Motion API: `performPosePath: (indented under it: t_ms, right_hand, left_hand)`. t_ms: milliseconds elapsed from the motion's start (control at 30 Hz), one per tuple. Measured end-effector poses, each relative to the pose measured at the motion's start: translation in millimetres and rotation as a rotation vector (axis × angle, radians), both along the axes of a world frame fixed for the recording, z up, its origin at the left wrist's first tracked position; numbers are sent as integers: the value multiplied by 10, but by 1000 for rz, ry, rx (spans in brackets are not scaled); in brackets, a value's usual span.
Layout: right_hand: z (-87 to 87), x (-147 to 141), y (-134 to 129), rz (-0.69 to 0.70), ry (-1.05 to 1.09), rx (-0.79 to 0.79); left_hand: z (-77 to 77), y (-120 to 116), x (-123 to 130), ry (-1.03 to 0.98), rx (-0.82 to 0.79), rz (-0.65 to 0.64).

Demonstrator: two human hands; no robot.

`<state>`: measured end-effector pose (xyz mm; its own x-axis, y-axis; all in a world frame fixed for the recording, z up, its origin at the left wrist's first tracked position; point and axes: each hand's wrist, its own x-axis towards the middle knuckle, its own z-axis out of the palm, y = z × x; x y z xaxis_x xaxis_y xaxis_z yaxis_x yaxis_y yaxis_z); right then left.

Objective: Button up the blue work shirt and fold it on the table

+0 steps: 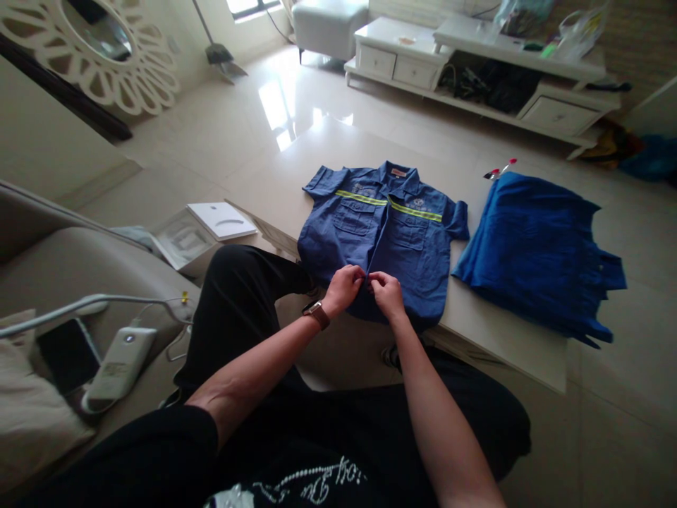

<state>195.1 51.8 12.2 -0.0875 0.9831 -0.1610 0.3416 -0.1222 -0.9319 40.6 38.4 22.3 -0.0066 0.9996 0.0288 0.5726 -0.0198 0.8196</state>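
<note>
Sofa (127, 264) at far left, with white power bank (120, 363) and dark phone (68, 355) on it. Open white box (185, 236) just beside the table. Left hand (345, 288), watch on wrist: thumb and fingertips pinching the front edge of the blue shirt (417, 261), low on the placket. Right hand (386, 293) just beside it, fingers curled in, pinching the same front edge. Shirt lies front up on the white table (497, 346), collar away from the person, yellow stripes across chest. Blue garment stack (539, 254) right of shirt, also on table.
</note>
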Motion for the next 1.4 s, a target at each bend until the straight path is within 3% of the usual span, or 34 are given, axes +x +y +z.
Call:
performPosePath:
  t_ms: [167, 467, 867, 1400]
  right_hand:
    - [-17, 0, -7, -17, 52, -41]
    - [77, 15, -20, 38, -160, 173]
    - [147, -3, -47, 54, -187, 256]
    - [0, -25, 1, -90, 49, 55]
  left_hand:
    - [1, -3, 3, -121, -50, 36]
    - [-95, 28, -12, -506, -235, 127]
    - [-111, -12, 52, -683, -286, 302]
    - [-146, 5, 12, -673, -235, 134]
